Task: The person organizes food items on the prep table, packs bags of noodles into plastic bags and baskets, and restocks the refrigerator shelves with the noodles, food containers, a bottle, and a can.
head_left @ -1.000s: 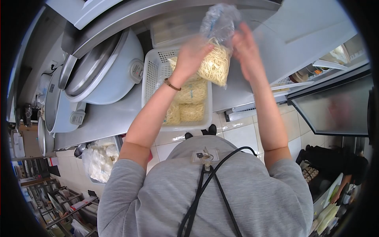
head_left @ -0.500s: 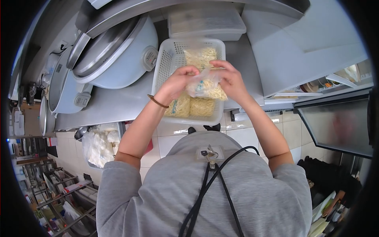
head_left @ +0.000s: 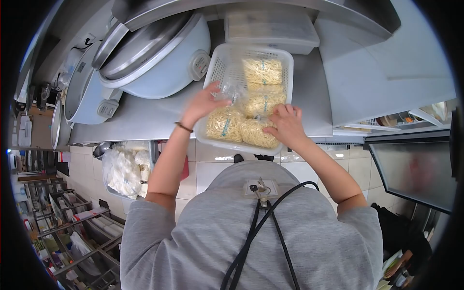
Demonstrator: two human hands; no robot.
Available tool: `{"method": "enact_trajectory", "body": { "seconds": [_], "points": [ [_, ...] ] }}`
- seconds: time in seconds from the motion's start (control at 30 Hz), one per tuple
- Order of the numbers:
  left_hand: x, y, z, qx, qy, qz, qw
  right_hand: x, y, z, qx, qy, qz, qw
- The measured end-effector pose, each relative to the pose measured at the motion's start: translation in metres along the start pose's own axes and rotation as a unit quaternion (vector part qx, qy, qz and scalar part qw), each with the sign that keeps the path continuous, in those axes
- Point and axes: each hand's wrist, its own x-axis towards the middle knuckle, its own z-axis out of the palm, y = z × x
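A white perforated plastic basket [head_left: 200,129] holds several clear bags of pale yellow noodles with blue print. At the front right of the basket, my right hand [head_left: 288,127] rests on the edge of one bag of noodles [head_left: 257,133], thumb on top and fingers spread. My left hand [head_left: 203,104] is over the basket's left side, thumb and fingers apart, beside the loose clear plastic [head_left: 235,93] of a bag. Another bag of noodles [head_left: 224,124] lies at the front left, below my left hand. Farther back on the right lies one more noodle bag [head_left: 263,71].
Large light-blue cookers with steel lids [head_left: 150,48] stand left of the basket on the steel counter [head_left: 145,116]. Behind it is a lidded plastic box [head_left: 270,31]. A tub of white bagged food [head_left: 126,171] sits low at the left. A person in dark clothes [head_left: 403,237] is at lower right.
The noodle bag held up between both hands is down in the basket. My hands have moved apart, the right one lower onto a bag. The view has shifted slightly.
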Motion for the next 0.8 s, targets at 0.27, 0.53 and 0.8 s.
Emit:
{"method": "enact_trajectory", "body": {
  "seconds": [0.27, 0.53, 0.8],
  "points": [
    [-0.013, 0.05, -0.048, -0.218, -0.155, -0.032, 0.963, 0.079, -0.057, -0.042, 0.383, 0.063, -0.095, 0.917],
    [0.015, 0.073, -0.058, -0.263, -0.018, 0.083, 0.961, 0.137, -0.08, -0.134, 0.383, 0.059, -0.191, 0.902],
    [0.047, 0.086, -0.04, -0.358, 0.081, 0.041, 0.929, 0.126, -0.041, -0.134, 0.404, 0.244, -0.109, 0.875]
  ]
}}
